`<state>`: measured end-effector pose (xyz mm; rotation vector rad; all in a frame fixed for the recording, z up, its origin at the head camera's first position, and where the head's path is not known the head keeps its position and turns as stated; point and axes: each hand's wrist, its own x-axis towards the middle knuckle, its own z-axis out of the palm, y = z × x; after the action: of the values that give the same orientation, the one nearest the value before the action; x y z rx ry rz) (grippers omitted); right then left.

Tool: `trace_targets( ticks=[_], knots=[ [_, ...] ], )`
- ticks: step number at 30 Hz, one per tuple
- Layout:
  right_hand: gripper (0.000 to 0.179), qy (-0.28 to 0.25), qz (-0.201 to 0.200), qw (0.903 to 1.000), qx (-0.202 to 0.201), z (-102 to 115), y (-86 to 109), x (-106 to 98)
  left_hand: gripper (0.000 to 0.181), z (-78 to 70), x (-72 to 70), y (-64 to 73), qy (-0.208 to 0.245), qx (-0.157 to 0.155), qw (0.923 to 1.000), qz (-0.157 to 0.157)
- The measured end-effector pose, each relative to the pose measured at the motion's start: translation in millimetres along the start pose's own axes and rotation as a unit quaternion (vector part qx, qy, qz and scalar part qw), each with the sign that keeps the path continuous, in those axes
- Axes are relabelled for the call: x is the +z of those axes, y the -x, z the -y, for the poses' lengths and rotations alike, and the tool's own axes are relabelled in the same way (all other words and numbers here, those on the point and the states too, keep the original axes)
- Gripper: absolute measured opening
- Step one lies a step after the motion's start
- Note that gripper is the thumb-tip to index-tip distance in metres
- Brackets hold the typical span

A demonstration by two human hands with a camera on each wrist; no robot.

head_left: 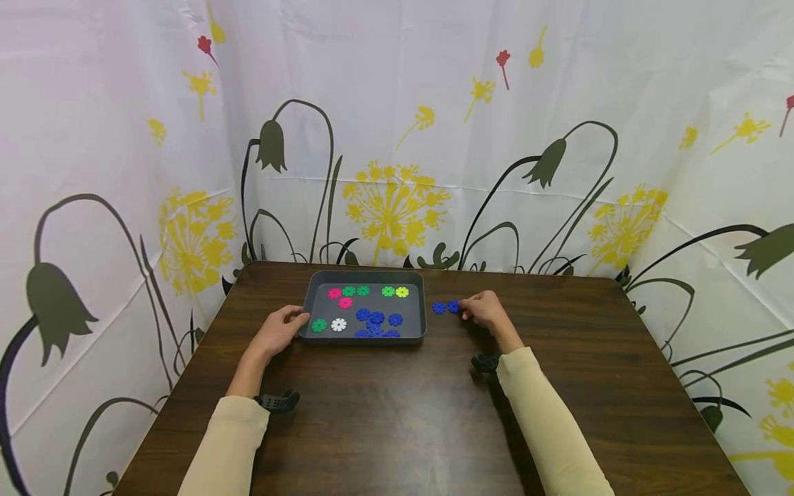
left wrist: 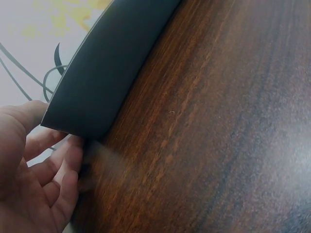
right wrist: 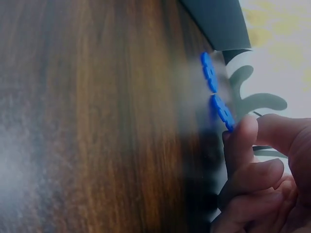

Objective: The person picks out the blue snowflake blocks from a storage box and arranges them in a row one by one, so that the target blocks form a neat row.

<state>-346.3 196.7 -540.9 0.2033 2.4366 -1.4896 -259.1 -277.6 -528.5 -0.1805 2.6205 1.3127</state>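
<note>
My left hand holds the left side of a dark grey tray. In the left wrist view the thumb lies at the tray's rim and the other fingers curl against its outer side. To the right of the tray, two blue notched discs sit side by side on the table. My right hand pinches the edge of the nearer blue disc between thumb and forefinger. The other blue disc lies between that one and the tray, just about touching its neighbour.
Inside the tray are several blue discs, pink discs, green discs, a white disc and a yellow disc. The brown wooden table ends at a flower-printed curtain behind.
</note>
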Motion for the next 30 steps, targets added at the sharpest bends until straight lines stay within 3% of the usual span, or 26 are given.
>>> trace_targets(
  ticks=[15,26,30],
  knots=[
    [0.029,0.021,-0.021,0.9995,-0.010,-1.6,-1.0,2.8,0.064,0.0,0.1,0.6,0.000,0.007,1.0000,0.002],
    [0.030,0.009,-0.039,0.9983,-0.043,6.1,5.9,10.0,0.063,-0.3,-0.2,1.4,0.000,0.001,1.0000,0.000],
    [0.033,0.029,-0.040,0.9959,-0.075,18.1,10.6,15.4,0.063,-1.8,1.2,1.8,0.001,0.008,1.0000,0.001]
  ],
)
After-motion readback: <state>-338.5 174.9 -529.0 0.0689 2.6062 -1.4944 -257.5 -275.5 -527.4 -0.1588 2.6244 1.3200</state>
